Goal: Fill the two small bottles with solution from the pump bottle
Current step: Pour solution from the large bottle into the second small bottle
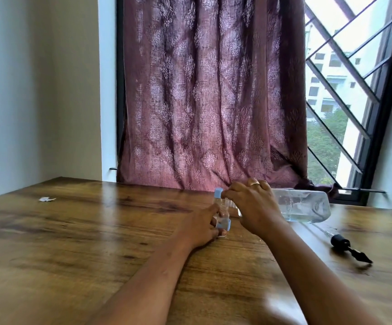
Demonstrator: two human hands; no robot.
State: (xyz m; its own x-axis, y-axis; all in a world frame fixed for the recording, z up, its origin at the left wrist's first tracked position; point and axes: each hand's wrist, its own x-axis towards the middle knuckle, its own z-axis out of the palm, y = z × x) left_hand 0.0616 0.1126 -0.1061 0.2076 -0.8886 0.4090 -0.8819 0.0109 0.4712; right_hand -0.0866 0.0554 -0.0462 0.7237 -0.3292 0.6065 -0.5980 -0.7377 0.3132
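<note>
Wooden desk below a curtain: the pump bottle lies on its side, its pump pulled out and lying to its right. Just left of its neck, your right grip pinches the upright small bottle near its cap, and your left grip curls round the second bottle. Bump that neck and solution will likely spill.

I have one wide-angle view, worn on the person's head. It faces forward and is pitched down across the tabletop toward the curtain and window at its far edge. The frame is rolled slightly, so that edge slopes down to the right. Both forearms enter from the bottom. The left hand and right hand meet at a small bottle near mid-frame, well out from the lens.
</note>
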